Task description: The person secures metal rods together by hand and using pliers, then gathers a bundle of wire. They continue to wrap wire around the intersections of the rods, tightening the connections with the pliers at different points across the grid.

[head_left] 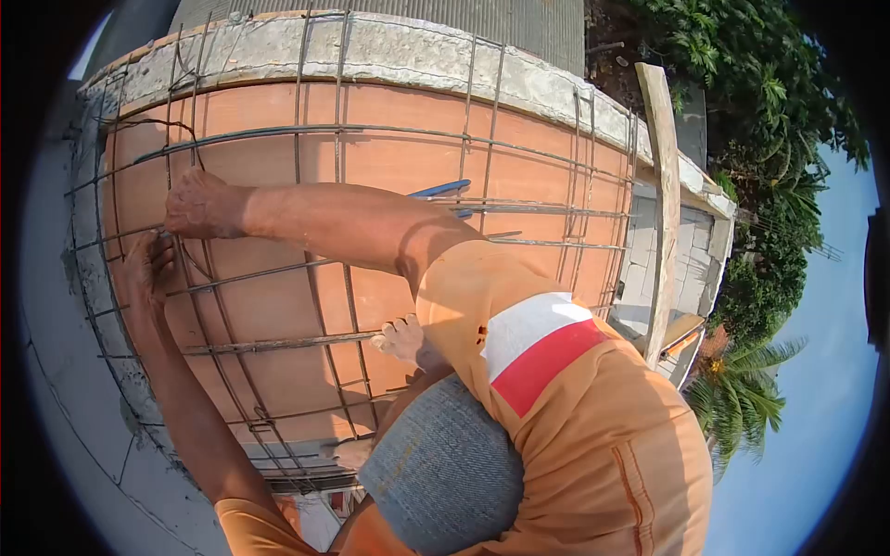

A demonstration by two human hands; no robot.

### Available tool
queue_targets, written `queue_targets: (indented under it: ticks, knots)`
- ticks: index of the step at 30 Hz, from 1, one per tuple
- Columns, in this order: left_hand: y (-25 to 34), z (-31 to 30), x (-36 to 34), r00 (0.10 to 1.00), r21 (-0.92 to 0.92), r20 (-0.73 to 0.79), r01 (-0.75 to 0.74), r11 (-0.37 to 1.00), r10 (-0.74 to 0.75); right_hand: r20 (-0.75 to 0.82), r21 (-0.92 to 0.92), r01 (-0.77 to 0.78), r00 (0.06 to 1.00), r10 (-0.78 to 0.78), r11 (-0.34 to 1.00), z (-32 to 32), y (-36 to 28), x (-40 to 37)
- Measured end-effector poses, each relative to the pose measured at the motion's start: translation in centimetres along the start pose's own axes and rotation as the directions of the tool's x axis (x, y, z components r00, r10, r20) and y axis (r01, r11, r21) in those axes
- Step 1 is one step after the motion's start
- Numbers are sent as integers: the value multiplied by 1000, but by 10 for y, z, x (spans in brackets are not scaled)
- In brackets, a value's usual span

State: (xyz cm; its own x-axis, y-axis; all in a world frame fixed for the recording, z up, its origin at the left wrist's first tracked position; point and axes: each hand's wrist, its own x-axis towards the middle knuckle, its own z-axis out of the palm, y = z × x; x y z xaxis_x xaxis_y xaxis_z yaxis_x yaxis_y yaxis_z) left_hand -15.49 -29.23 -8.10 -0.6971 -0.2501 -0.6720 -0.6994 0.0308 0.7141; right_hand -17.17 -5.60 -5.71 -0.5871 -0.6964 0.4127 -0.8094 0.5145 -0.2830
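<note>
A grid of steel bars lies over orange-brown panels. My right hand comes in from the right and is closed in a fist at a bar crossing on the left side of the grid; what it holds is hidden. Just below it, my left hand has its fingers curled beside the same bars, its grip too small to make out. The two hands nearly touch. Thin dark wire loops above them.
A rough concrete edge borders the panels. A blue-handled tool lies among the bars. My bare foot is near the middle. At the right stand an upright wooden board, a block wall and trees.
</note>
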Motion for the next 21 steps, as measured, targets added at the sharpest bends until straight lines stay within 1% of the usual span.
queue_targets:
  ticks: [1, 3, 4, 6, 7, 9, 10, 12, 13, 15, 16, 18, 19, 21]
  knots:
    - [3, -1, 0, 1000, 7, 9, -2, 1000, 2, -2, -5, -11, 1000, 11, 1000, 0, 1, -1]
    - [8, 0, 2, 1000, 101, -18, 15, 995, -13, 19, -39, -3, 1000, 4, 999, 2, 2, -1]
    - [6, -4, 6, 1000, 109, -14, 17, 994, -15, 17, -38, -12, 1000, 13, 999, 5, 2, 0]
    - [1, -11, 15, 998, 69, 67, 9, 998, -14, 19, -36, -11, 1000, 12, 999, 10, 4, 0]
    - [7, -5, 7, 998, 74, 65, 9, 997, -14, 15, -33, -14, 1000, 15, 999, 11, 4, -1]
    - [24, 10, -17, 1000, 222, -24, 2, 975, 4, 77, -33, -49, 996, 52, 998, 7, 0, 1]
    - [25, 7, -16, 999, 223, -36, 5, 975, 3, 72, -24, -43, 996, 45, 999, 5, -1, 0]
    - [29, 6, -14, 1000, 352, 9, -15, 936, 12, 65, -9, -34, 997, 34, 999, -2, 0, -3]
    - [32, 7, -15, 1000, 356, 4, -13, 934, 12, 61, -4, -33, 998, 33, 999, 0, 0, -3]
    - [39, 8, -19, 998, 406, 66, -41, 913, 16, 103, -6, -34, 994, 34, 999, 3, 1, 0]
    - [35, 7, -15, 998, 408, 63, -39, 912, 15, 101, -3, -34, 994, 34, 999, 5, -1, 1]
    - [27, 5, -6, 998, 338, -21, -47, 940, 57, 149, -75, -73, 985, 83, 995, 9, -5, 3]
    - [25, 4, -3, 998, 340, -16, -48, 939, 56, 150, -77, -77, 985, 88, 994, 13, -6, 6]
    - [16, 6, 1, 990, 339, -110, -45, 940, 87, 201, -108, -73, 975, 93, 992, 21, -7, 6]
